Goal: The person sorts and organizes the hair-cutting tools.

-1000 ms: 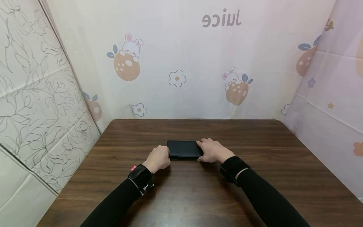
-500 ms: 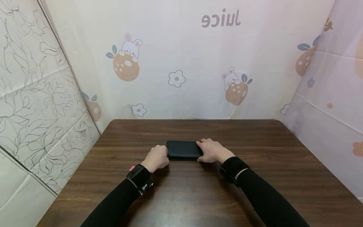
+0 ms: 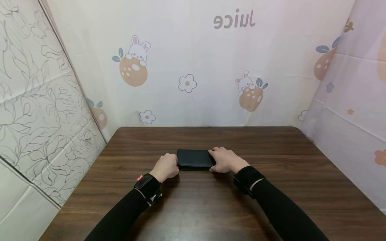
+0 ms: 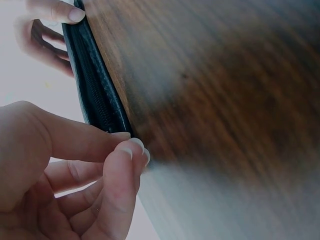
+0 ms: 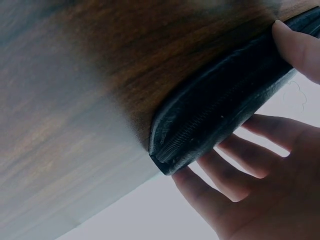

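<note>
A black zippered wallet (image 3: 194,159) lies flat on the wooden table, its long side across my view. At its left end is my left hand (image 3: 166,167), thumb and fingers pinching the corner where the zipper (image 4: 102,102) ends. Whatever sits between those fingertips is hidden, so a zipper pull cannot be made out. My right hand (image 3: 226,160) grips the right end. In the right wrist view the thumb (image 5: 300,50) presses one long edge, while the other fingers (image 5: 215,172) spread along the opposite side. The zipper teeth look closed along the stretch that shows.
The brown wooden table (image 3: 193,207) extends around the wallet on all sides. Behind it hangs a pale curtain (image 3: 187,50) with rabbit and fruit prints. A white floral-patterned panel (image 3: 45,100) borders the left side, and another printed curtain (image 3: 356,100) the right.
My left hand has shifted very slightly to the left at the wallet's end. The right hand keeps its grip, and the wallet looks almost still.
</note>
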Demonstrator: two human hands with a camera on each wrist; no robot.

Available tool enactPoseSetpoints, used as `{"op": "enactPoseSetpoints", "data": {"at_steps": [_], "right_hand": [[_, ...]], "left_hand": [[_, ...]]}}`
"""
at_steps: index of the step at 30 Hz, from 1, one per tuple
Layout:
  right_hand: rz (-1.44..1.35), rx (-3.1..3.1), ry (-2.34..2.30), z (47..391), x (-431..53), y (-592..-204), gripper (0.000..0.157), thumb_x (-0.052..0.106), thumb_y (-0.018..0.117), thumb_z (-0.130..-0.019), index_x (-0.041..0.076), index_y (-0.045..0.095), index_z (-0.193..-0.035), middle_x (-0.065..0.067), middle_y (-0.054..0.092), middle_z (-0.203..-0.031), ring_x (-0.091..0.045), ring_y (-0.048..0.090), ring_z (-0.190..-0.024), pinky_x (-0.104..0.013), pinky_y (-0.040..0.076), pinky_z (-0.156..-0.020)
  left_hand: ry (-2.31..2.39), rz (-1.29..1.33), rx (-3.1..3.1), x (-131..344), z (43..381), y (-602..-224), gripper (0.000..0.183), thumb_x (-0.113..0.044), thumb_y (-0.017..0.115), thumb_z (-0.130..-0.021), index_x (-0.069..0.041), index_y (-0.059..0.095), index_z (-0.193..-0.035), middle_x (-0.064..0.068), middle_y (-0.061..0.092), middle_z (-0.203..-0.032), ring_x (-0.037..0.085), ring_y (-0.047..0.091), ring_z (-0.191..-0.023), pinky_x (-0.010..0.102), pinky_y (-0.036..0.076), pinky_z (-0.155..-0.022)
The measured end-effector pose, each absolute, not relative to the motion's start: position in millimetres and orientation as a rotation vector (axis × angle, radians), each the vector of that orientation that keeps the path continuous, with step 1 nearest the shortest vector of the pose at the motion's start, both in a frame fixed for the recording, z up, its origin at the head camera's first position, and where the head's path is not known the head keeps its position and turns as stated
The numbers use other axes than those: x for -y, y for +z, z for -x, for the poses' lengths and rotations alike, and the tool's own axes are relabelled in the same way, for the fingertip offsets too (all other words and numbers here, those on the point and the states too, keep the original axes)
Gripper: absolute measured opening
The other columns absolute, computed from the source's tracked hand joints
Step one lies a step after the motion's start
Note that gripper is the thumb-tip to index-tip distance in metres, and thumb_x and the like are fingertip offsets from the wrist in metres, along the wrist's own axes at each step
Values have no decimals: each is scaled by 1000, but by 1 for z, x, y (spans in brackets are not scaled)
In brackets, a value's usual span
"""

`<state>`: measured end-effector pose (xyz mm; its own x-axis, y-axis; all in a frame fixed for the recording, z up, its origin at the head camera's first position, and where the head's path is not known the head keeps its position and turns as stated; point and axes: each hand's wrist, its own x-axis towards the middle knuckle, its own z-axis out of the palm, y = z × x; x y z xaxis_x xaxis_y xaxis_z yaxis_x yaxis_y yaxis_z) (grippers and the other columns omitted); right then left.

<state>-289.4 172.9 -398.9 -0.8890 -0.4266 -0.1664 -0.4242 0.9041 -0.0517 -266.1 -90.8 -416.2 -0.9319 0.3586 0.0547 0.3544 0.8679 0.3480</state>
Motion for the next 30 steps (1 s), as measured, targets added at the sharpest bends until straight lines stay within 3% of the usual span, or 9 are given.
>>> {"op": "enactPoseSetpoints", "data": {"at_steps": [12, 30], "right_hand": [[649, -2891, -36, 288, -172, -398, 79, 40, 73, -93, 4, 41, -155, -19, 42, -155, -39, 42, -140, -53, 44, -106], [644, -2895, -57, 288, -173, -399, 78, 39, 74, -93, 5, 42, -155, -19, 42, -155, -38, 42, -140, -52, 43, -106]], "left_hand": [[541, -598, -3042, 89, 267, -417, 45, 9, 55, -85, -17, 25, -63, -3, 15, -57, 13, 12, -56, 32, 20, -56], [533, -560, -3049, 92, 273, -414, 41, 9, 54, -82, -17, 28, -62, -3, 17, -57, 14, 18, -55, 31, 25, -56]]}}
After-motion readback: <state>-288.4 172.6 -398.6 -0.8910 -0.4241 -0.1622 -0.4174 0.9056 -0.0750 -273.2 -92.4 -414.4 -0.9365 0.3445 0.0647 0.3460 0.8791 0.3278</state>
